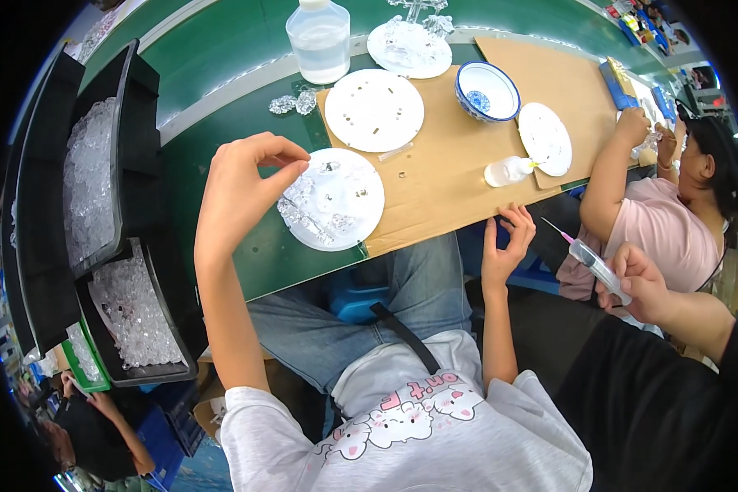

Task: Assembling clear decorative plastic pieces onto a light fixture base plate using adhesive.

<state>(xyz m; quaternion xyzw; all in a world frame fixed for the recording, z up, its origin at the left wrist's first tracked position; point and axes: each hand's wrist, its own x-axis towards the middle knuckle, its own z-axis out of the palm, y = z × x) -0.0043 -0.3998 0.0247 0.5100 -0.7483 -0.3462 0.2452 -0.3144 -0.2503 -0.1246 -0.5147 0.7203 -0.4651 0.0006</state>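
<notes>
Four white discs (375, 110) — one bowl (487, 90) — two bins (98, 180).

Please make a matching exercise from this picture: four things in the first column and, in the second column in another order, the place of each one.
Things
1. blue-and-white bowl
2. clear plastic jar
3. small squeeze bottle
4. black bins of clear crystal pieces

Places
A. lying on its side on the brown cardboard, beside a white disc
B. at the far edge of the green table, next to a disc that carries crystals
C. along the person's left side, beside the table
D. standing upright on the cardboard between two white discs

Pairs: 1-D, 2-B, 3-A, 4-C
</notes>
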